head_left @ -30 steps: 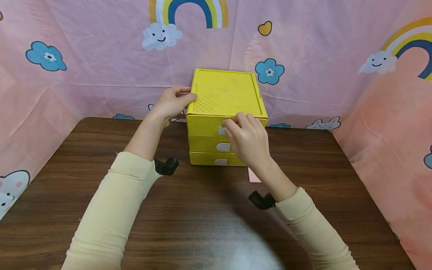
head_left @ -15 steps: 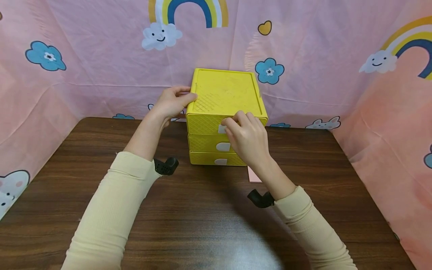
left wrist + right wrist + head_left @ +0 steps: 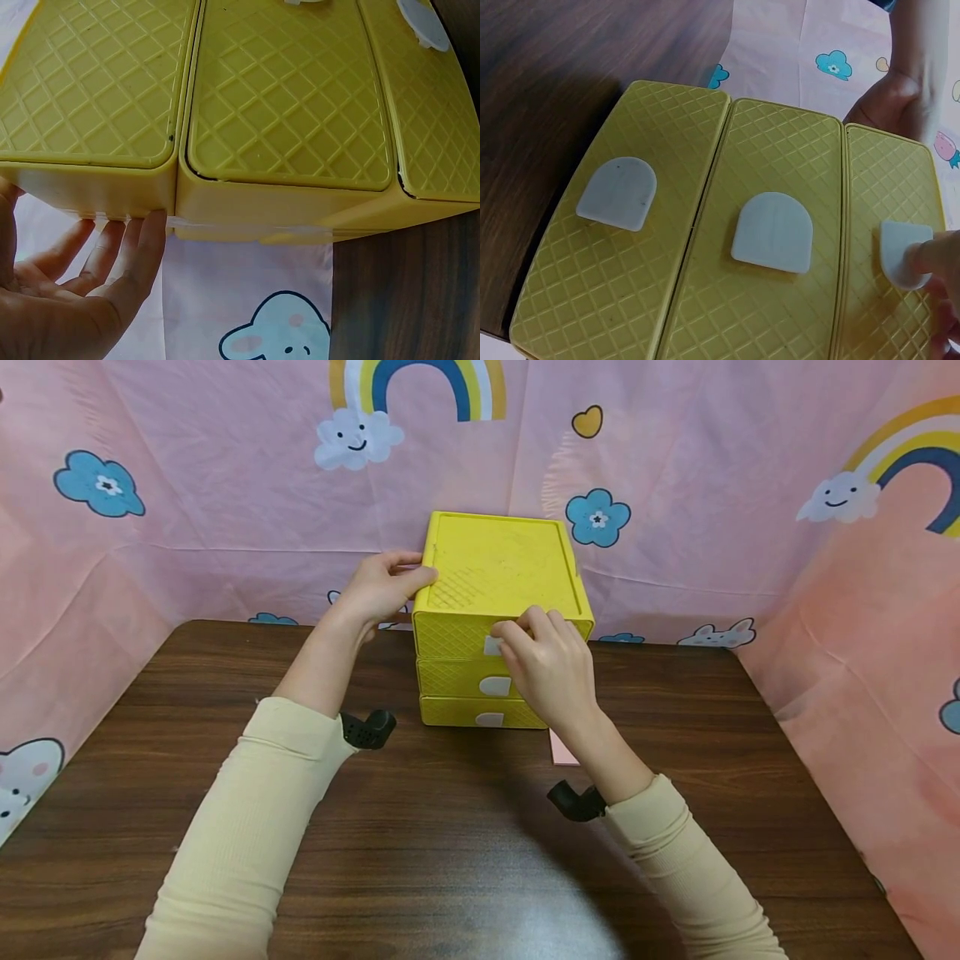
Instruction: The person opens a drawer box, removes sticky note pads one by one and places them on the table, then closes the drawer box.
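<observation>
Box: yellow plastic, its top mostly smooth with a cross-hatched patch
Drawer fronts: plastic, raised diamond lattice, satin sheen
Handles: white plastic, smooth, rather matt
Table: dark wood grain, smooth, glossy where light falls
Backdrop: printed cloth, creased, matt
Sleeves: fine ribbed knit, matt
Wrist cameras: black, plastic-looking

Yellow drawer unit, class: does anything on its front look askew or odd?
Yes: the top handle looks reversed. In the right wrist view its rounded end points down, while those of the middle handle and bottom handle point up.
</observation>
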The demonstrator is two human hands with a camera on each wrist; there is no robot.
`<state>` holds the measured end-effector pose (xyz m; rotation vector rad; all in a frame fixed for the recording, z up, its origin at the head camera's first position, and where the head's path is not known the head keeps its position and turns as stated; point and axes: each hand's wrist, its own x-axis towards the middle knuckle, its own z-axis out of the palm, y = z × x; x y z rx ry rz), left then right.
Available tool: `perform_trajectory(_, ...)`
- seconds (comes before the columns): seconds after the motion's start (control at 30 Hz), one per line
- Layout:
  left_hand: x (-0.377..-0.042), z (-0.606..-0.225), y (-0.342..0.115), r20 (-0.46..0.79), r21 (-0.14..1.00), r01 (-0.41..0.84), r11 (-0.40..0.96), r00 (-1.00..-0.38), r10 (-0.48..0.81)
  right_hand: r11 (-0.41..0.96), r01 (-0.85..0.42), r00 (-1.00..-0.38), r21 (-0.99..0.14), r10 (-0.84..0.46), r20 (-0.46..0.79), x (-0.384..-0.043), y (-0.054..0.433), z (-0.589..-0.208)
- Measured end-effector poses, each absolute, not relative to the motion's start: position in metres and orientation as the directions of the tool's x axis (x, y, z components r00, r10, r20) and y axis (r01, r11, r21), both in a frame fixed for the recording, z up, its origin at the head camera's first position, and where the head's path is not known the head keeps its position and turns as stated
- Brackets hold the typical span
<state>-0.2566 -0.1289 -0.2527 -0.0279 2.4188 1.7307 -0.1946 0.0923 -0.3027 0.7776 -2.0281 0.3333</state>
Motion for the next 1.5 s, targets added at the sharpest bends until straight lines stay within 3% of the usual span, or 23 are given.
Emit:
perform_trajectory(0.53, -0.257, -0.253, -0.127, -0.147, 0.948, -0.121, 0.293, -0.987, 0.070, 0.724, -0.689, -0.424, 0.009, -0.414, 0.806, -0.185, 0.100, -0.305)
perform_trajectory(1.2, -0.256, -0.254, -0.128, -0.118, 0.939, -0.090, 0.333, -0.991, 0.066, 0.722, -0.619, -0.615, -0.310, -0.200, 0.762, -0.170, 0.111, -0.342)
perform_trajectory(1.5, -0.256, -0.254, -0.127, -0.111, 0.940, -0.082, 0.331, -0.991, 0.069, 0.728, -0.575, -0.672, -0.373, -0.161, 0.723, -0.170, 0.111, -0.357)
